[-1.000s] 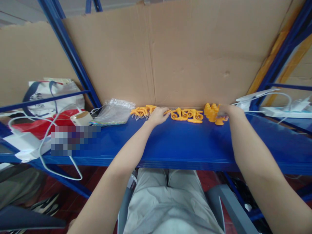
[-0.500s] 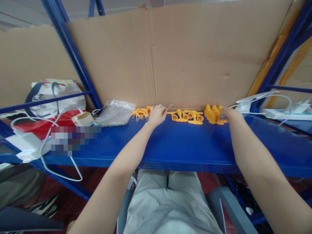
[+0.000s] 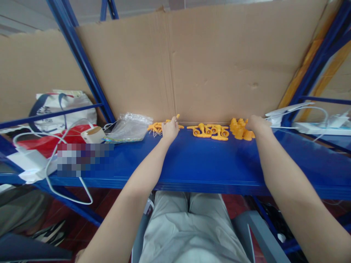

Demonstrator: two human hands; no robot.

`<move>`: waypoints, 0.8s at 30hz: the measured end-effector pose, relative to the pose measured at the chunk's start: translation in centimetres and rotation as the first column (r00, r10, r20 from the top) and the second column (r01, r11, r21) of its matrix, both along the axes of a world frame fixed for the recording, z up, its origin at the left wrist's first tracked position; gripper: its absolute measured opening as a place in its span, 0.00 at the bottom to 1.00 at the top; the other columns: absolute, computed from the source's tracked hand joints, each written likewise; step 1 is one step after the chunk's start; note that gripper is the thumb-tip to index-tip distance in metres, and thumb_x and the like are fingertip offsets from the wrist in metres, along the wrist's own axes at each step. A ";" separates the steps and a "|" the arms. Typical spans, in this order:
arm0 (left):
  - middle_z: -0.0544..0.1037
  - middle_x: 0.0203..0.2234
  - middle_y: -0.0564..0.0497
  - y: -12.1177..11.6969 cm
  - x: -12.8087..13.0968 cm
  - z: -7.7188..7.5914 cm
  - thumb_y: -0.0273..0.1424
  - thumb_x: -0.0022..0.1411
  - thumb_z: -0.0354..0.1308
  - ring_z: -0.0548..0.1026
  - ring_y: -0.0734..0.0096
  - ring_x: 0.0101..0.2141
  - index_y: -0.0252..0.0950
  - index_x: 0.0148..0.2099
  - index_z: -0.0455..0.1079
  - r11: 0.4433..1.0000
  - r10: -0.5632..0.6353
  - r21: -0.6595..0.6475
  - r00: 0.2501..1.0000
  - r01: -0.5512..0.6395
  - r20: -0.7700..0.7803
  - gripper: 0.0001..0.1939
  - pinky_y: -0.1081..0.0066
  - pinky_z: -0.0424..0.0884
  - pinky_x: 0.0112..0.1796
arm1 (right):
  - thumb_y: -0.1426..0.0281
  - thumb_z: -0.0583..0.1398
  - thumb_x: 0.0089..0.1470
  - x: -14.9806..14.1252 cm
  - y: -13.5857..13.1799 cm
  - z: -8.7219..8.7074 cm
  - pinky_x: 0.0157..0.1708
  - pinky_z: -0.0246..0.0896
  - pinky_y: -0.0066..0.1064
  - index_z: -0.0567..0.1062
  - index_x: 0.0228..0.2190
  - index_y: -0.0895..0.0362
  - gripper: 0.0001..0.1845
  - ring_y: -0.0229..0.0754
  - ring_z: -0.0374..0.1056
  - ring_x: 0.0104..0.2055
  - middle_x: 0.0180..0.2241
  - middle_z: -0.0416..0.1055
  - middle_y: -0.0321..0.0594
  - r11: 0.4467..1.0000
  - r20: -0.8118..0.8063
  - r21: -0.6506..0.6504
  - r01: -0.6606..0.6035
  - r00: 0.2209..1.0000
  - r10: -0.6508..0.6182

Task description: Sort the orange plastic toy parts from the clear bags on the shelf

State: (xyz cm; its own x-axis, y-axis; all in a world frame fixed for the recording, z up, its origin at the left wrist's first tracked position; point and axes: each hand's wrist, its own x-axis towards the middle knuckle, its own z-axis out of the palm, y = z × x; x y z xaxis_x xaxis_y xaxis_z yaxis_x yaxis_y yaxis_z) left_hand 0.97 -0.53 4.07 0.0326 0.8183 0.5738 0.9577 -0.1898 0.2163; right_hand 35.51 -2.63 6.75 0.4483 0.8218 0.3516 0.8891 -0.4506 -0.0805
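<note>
At the back of the blue shelf, my left hand (image 3: 170, 130) is closed on an orange plastic piece (image 3: 177, 117), one end of which sticks up above the fingers. Under and beside that hand lies a pile of orange pieces with thin metal chains (image 3: 156, 128). To its right, several orange pieces with round holes and metal-looking centres (image 3: 210, 131) lie in a row. My right hand (image 3: 259, 125) is curled at the right edge of a cluster of orange cup-shaped pieces (image 3: 238, 129). Its fingertips are mostly hidden, so what it grips is unclear.
A clear plastic bag (image 3: 128, 128) lies left of the chain pile. Further left are a white adapter (image 3: 93, 134), white cables, a red bag (image 3: 41, 142) and a cloth bag (image 3: 63, 109). Cardboard (image 3: 219, 65) backs the shelf (image 3: 208, 164). A white power strip (image 3: 318, 128) sits right.
My left hand has shifted a little left, onto the chain pile, and the orange piece now points up from it. My right hand has risen slightly, uncovering more of the cup-shaped pieces.
</note>
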 end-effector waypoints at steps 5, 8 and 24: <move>0.81 0.44 0.39 0.7 -0.6 -0.7 0.30 0.71 0.43 0.77 0.55 0.50 0.36 0.60 0.63 0.992 0.057 -0.112 0.998 -0.053 0.036 0.18 0.53 0.64 0.53 | 0.73 0.54 0.56 -3.7 -0.7 0.3 0.53 0.55 0.60 0.75 0.49 0.68 0.21 0.60 0.66 0.55 0.50 0.71 0.66 0.992 0.076 0.101 -0.074 0.995 0.066; 0.77 0.52 0.39 0.9 -0.9 -1.2 0.31 0.72 0.41 0.73 0.54 0.55 0.38 0.64 0.59 0.986 0.059 -0.161 0.996 -0.049 0.061 0.21 0.49 0.64 0.56 | 0.72 0.51 0.58 -5.9 -0.2 -0.7 0.57 0.49 0.64 0.76 0.47 0.66 0.20 0.58 0.67 0.53 0.48 0.72 0.62 0.934 0.227 0.155 -0.321 0.932 0.282; 0.48 0.71 0.41 3.5 -2.2 -3.6 0.40 0.69 0.43 0.44 0.47 0.70 0.39 0.72 0.52 0.960 -0.020 -0.278 0.996 0.043 0.083 0.31 0.37 0.47 0.63 | 0.63 0.49 0.66 -13.0 0.7 -6.6 0.63 0.37 0.68 0.62 0.64 0.51 0.27 0.58 0.60 0.63 0.58 0.68 0.52 0.560 0.137 -0.085 -0.824 0.547 0.826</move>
